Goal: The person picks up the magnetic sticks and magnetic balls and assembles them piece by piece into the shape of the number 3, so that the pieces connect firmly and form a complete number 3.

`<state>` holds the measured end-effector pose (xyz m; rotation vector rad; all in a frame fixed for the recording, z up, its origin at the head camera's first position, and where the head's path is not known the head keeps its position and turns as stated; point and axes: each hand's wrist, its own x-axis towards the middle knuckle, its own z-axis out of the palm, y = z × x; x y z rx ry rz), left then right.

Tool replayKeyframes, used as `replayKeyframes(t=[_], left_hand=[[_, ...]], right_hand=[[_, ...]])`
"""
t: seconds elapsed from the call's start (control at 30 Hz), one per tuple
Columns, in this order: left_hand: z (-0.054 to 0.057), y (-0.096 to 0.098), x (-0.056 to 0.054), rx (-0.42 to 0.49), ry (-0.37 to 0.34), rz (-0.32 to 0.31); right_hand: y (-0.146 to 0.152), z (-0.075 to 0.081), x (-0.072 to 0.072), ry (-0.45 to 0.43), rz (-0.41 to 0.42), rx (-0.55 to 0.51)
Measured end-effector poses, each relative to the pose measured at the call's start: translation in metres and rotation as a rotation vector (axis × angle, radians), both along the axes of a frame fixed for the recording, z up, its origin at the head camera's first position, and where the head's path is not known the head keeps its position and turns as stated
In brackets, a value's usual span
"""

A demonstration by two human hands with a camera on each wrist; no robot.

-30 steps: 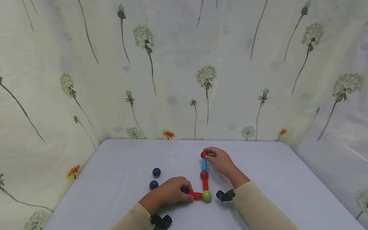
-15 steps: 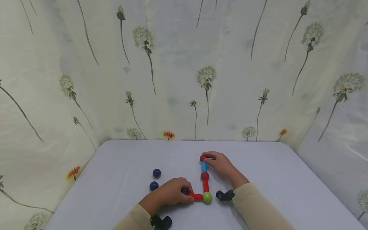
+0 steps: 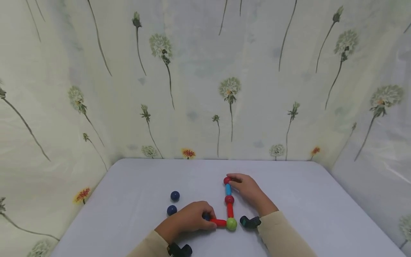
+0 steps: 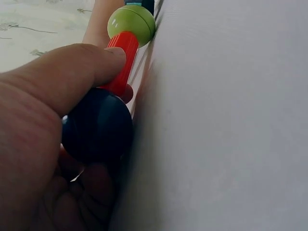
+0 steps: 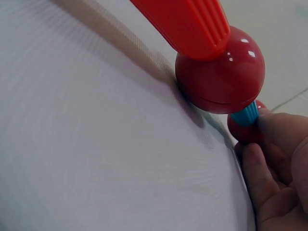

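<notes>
1. The left hand (image 3: pixel 195 216) grips the near red rod (image 3: pixel 219 223), a dark blue ball (image 4: pixel 98 125) at its left end.
2. The green ball (image 3: pixel 231 224) meets that rod's right end.
3. From there the second red rod (image 3: pixel 230 210), middle red ball (image 3: pixel 229 200) and light blue rod (image 3: pixel 228 189) run farward.
4. The right hand (image 3: pixel 249 188) pinches the far red ball (image 3: pixel 227 180).
5. Two loose balls (image 3: pixel 174 196) lie left on the table (image 3: pixel 128 214).

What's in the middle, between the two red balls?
A blue stick joins the near red ball to the far red ball. The head view shows it best; the right wrist view shows only a bit.
</notes>
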<state>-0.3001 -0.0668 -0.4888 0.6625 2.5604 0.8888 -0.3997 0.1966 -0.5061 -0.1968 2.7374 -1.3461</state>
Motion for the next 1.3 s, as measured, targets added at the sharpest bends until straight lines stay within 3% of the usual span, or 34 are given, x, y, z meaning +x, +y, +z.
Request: replayKeyframes(t=[0.17,0.3,0.47,0.6,0.7,1.0,1.17,1.3], left_hand=[[0.001,0.001,0.000,0.028,-0.039,-0.002],[0.010,-0.003,0.000,0.048,-0.071,0.015],[0.029,-0.015,-0.002,0.056,0.028,0.071],[0.039,-0.031,0.004,0.072,0.102,0.102],[0.040,-0.048,0.013,0.068,0.116,0.102],[0.033,-0.104,0.041,0.046,0.047,0.160],[0.028,-0.113,0.050,0.007,0.022,0.127],[0.027,-0.112,0.051,-0.015,0.054,0.108]], right_hand=[[0.000,0.000,0.002,0.009,-0.005,-0.014],[0.001,-0.001,0.002,-0.008,-0.016,-0.015],[0.000,-0.004,0.000,-0.024,-0.018,-0.018],[-0.001,-0.002,-0.001,-0.022,-0.003,-0.039],[0.000,-0.003,-0.002,-0.020,0.006,-0.042],[-0.005,-0.004,-0.001,-0.011,-0.001,-0.078],[-0.007,-0.005,0.003,-0.020,-0.019,-0.064],[-0.004,-0.003,0.005,-0.016,-0.033,-0.070]])
